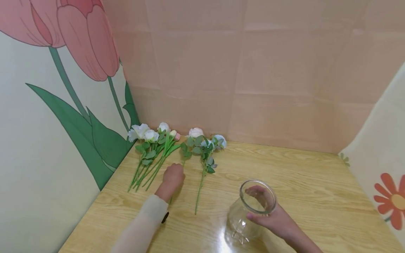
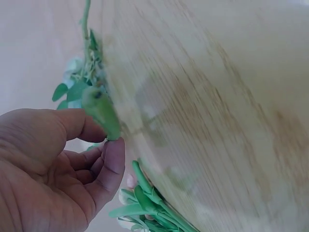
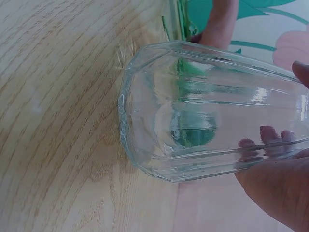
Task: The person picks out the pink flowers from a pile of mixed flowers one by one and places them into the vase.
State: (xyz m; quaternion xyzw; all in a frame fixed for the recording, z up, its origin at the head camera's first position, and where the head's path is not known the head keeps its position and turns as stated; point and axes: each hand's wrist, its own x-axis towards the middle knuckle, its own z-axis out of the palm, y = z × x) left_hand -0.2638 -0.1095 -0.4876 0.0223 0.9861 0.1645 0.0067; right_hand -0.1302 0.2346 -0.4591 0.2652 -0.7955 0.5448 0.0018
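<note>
My left hand pinches the green stem of an artificial flower between thumb and fingertips, low over the table. Leaves on that stem show just beyond the hand; which bloom tops it I cannot tell for certain. My right hand grips a clear glass vase around its neck, thumb on the near side and fingers on the far side. Seen from the right wrist, the faceted vase has nothing inside. Just right of my left hand lies a blue flower on a long stem.
A bunch of white flowers and tulip-like buds lies at the table's back left, stems toward me. A pale pink bloom rests by the back wall. The wooden table extends right of the vase; printed cloths flank both sides.
</note>
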